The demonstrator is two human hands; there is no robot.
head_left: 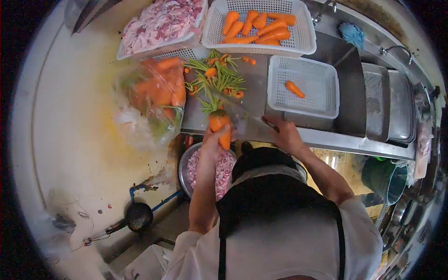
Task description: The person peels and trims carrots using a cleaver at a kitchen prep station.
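Note:
My left hand (215, 139) is wrapped round a carrot (220, 127) whose green top points away from me, at the near edge of the metal counter. My right hand (285, 135) grips the handle of a knife (247, 113); its blurred blade reaches left toward the carrot's top. Beyond the carrot lie cut green stems (224, 77) with orange carrot ends. A clear plastic bag (154, 100) of carrots is on the left. One carrot (294, 89) rests in the smaller white basket (335, 88) at the right.
A larger white basket (305, 29) holds several carrots, beside a container of sliced meat (163, 22) at the back. Below the counter stands a metal bowl of chopped meat (191, 175). Taps (318, 19), a blue cloth (352, 36) and metal trays (401, 107) are at the right.

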